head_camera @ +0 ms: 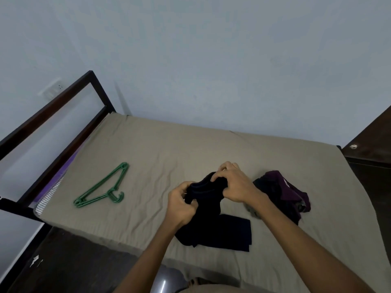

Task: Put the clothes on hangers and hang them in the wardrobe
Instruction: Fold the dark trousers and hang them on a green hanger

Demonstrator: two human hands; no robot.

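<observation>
Both hands, left hand (179, 203) and right hand (231, 183), are gripping a dark garment (211, 220) above the bed (169, 149); green hangers (101, 188) are lying left, a purple clothes pile (283, 193) right.

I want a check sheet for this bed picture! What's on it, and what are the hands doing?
Surface: bed with a wrinkled tan sheet.
Job's things: green hangers lying stacked on the sheet, left of the hands; dark garment partly lifted; purple clothes pile to the right.
Clutter: nothing seen.
Grip: left hand and right hand both bunch the dark garment's top edge.
Cables: nothing seen.
Surroundings: dark bed frame, pale wall, dark wooden furniture at right.
</observation>
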